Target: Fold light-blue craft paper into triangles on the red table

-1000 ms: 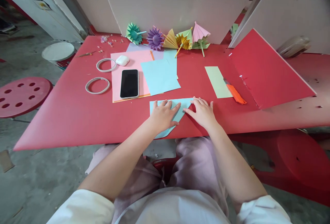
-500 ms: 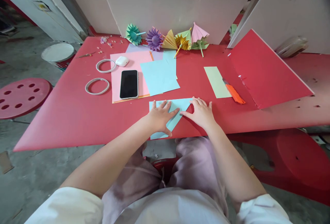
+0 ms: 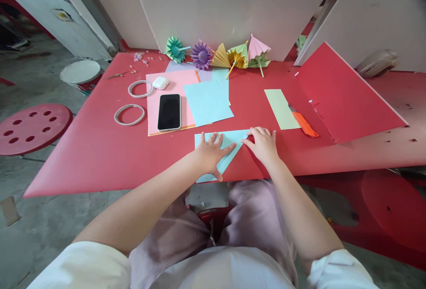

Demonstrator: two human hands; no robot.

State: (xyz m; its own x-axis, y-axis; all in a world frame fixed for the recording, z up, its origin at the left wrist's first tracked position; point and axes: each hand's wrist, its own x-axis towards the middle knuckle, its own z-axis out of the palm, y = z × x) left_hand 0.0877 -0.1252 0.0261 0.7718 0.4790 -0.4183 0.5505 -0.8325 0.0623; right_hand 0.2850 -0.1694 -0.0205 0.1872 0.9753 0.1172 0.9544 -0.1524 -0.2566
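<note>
A light blue paper sheet (image 3: 229,140), folded into a triangle, lies at the near edge of the red table (image 3: 100,151). My left hand (image 3: 210,153) lies flat on it with fingers spread, pressing it down. My right hand (image 3: 263,144) rests with its fingers stretched out and pressed against the right end of the fold, near the top corner. Neither hand holds anything.
Further back lie a black phone (image 3: 169,112) on pink paper (image 3: 173,85), a blue sheet (image 3: 208,101), a white earbud case (image 3: 160,83), two tape rings (image 3: 129,114), a green strip (image 3: 281,108), an orange cutter (image 3: 305,124) and several paper umbrellas (image 3: 229,53). A red board (image 3: 342,93) leans at right; red stools stand on both sides.
My right hand slid up along the fold toward the top corner. My left hand stayed on the paper. The camera shifted slightly.
</note>
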